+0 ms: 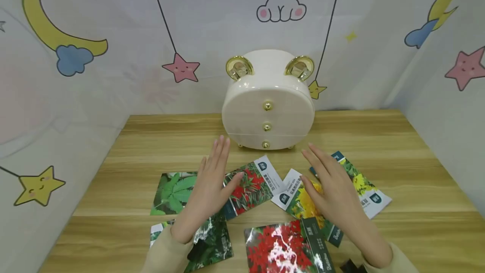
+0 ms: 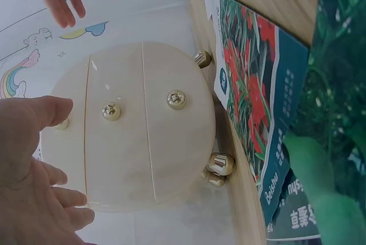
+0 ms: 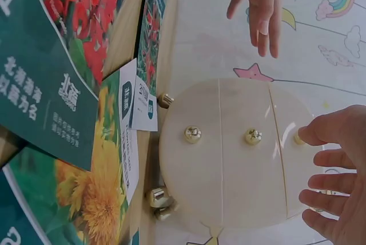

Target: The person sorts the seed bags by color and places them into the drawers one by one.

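My left hand (image 1: 208, 191), fingers straight, hovers over the left-hand packets and holds nothing. Beneath or beside it are seed packets: one with green leaves (image 1: 170, 193), one with red flowers and narrow leaves (image 1: 248, 186), and a dark green one (image 1: 217, 239) partly covered by my wrist. My right hand (image 1: 335, 186) is also spread and holds nothing, above a packet with orange-yellow flowers (image 1: 301, 201) and one with small yellow flowers (image 1: 360, 178). Nearest my body lies a glossy red-flower packet (image 1: 280, 247). In the left wrist view the left thumb (image 2: 51, 110) overlaps a drawer knob.
Behind the packets stands a rounded white drawer box (image 1: 246, 117) with gold ears, three gold knobs and small gold feet. It rests on the wooden table (image 1: 409, 172). A white cloth (image 1: 129, 20) printed with stars and moons hangs behind and at the sides.
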Demonstrator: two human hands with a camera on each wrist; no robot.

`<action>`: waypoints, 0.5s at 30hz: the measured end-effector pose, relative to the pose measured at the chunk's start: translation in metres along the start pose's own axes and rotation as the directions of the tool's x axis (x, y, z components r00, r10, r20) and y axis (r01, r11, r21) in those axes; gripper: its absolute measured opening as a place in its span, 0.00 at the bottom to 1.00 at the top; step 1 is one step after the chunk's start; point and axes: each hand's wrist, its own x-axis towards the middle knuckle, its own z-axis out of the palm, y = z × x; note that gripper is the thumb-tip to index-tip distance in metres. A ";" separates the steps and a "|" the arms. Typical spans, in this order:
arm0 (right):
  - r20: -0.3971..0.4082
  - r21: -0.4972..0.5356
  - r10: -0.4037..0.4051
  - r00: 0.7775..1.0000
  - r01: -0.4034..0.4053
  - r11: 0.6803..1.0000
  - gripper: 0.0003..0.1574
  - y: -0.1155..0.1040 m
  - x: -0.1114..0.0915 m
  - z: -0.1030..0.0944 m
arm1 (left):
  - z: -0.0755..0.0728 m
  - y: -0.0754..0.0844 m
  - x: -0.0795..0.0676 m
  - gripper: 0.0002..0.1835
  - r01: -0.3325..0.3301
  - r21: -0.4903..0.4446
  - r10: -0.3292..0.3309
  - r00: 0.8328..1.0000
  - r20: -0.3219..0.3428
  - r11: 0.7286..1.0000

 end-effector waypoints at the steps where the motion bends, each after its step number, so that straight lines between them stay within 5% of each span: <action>1: -0.003 0.002 -0.001 1.000 0.001 1.000 0.37 0.000 0.001 0.000 | 0.000 0.000 0.001 0.43 0.000 -0.013 0.000 1.000 -0.005 1.000; 9: 0.010 -0.005 0.002 1.000 -0.002 1.000 0.39 -0.001 0.009 0.000 | -0.001 0.000 0.009 0.43 -0.016 -0.048 0.013 0.999 -0.048 0.999; 15: -0.101 0.023 -0.068 0.993 0.070 0.997 0.36 -0.001 0.017 0.006 | -0.004 -0.001 0.016 0.44 0.006 -0.085 -0.013 0.996 -0.083 0.996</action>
